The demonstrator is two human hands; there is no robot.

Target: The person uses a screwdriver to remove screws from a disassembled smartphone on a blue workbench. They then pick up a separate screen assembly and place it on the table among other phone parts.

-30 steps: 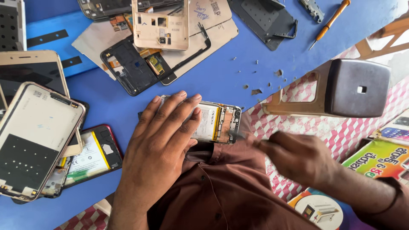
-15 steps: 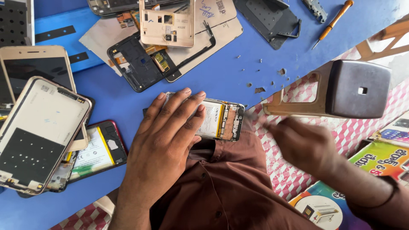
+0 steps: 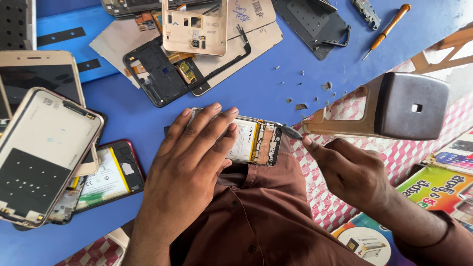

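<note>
Colourful boxes (image 3: pixel 436 189) beside right hand (image 3: pixel 352 170)

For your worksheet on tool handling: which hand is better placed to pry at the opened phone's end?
Probably the right hand: it holds the dark pry tool, whose tip is at the phone's exposed end. The left hand lies flat on the phone, pinning it down.

Bright, even daylight, soft shadows, sharp focus; top-right corner perhaps overexposed.
</note>
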